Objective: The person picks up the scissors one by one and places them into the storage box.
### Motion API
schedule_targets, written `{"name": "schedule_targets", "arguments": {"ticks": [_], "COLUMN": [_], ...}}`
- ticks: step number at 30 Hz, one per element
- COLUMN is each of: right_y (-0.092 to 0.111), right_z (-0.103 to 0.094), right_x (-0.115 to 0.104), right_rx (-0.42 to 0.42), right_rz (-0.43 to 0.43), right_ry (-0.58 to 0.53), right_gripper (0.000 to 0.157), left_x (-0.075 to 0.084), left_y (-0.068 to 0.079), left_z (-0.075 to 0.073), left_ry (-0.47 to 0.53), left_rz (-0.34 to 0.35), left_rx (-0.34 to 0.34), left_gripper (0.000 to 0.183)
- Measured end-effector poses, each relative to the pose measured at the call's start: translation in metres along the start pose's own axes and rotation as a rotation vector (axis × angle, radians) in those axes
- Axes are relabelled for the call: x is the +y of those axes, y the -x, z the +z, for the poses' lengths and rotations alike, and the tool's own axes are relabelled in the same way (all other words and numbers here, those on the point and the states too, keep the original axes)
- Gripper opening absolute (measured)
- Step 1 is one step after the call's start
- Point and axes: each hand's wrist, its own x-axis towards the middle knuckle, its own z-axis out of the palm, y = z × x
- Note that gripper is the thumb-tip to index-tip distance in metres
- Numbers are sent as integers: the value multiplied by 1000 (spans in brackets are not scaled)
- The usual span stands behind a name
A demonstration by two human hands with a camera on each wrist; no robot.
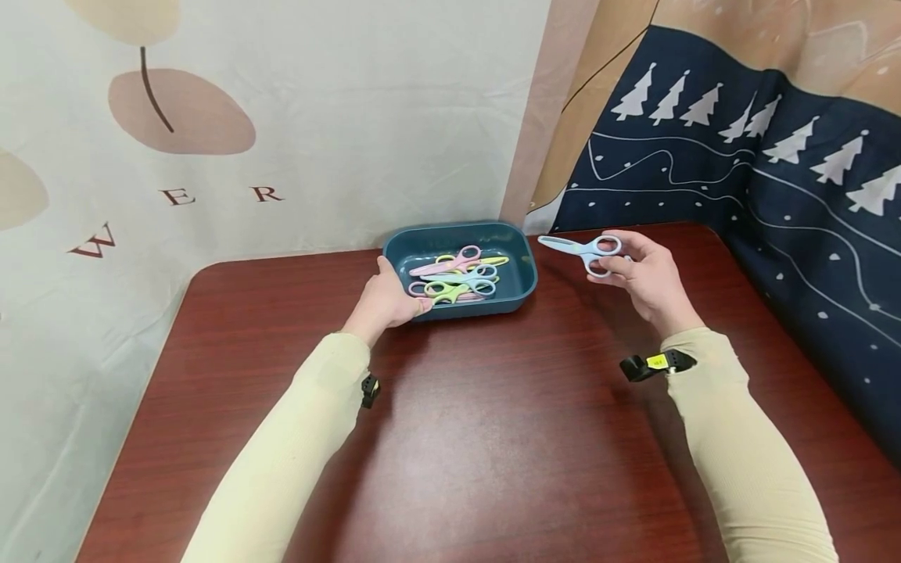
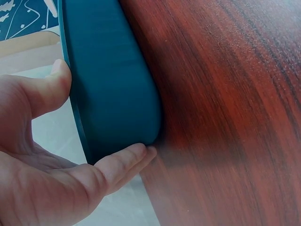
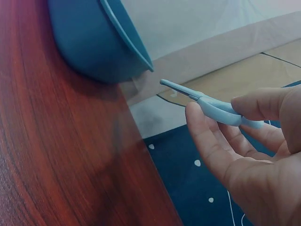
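Observation:
A dark teal plastic bin (image 1: 517, 301) stands at the table's far edge, holding several pairs of pink, blue, yellow and green scissors (image 1: 457, 277) piled together. My left hand (image 1: 387, 297) grips its front left corner, the thumb at the rim and the fingers along the end wall. In the left wrist view the bin's smooth outer side (image 2: 108, 70) fills the space beside the thumb. To the right of the bin, my right hand (image 1: 644, 274) pinches light blue scissors (image 1: 579, 249) by the handle loops. Their blades are together and point left toward the bin, as the right wrist view (image 3: 181, 89) also has them.
The reddish-brown wooden table (image 1: 464, 438) has rounded far corners. A pale printed cloth (image 1: 338, 117) hangs close behind it. Along the right side hangs a dark blue cloth (image 1: 809, 258) with white trees.

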Motion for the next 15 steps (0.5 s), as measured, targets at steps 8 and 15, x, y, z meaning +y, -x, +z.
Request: {"name": "schedule_targets", "arguments": {"ticks": [8, 15], "right_y": [2, 2], "right_z": [8, 14], "right_x": [-5, -5], "right_rx": [-17, -46], "right_rz": [-3, 9], "right_ry": [25, 9], "right_gripper": [33, 33], "left_x": [0, -2], "left_y": [3, 4], "left_z": [-2, -3], "left_ry": [9, 29], "left_rz": [-9, 2], "left_rx": [-5, -19], "left_gripper": [121, 121]}}
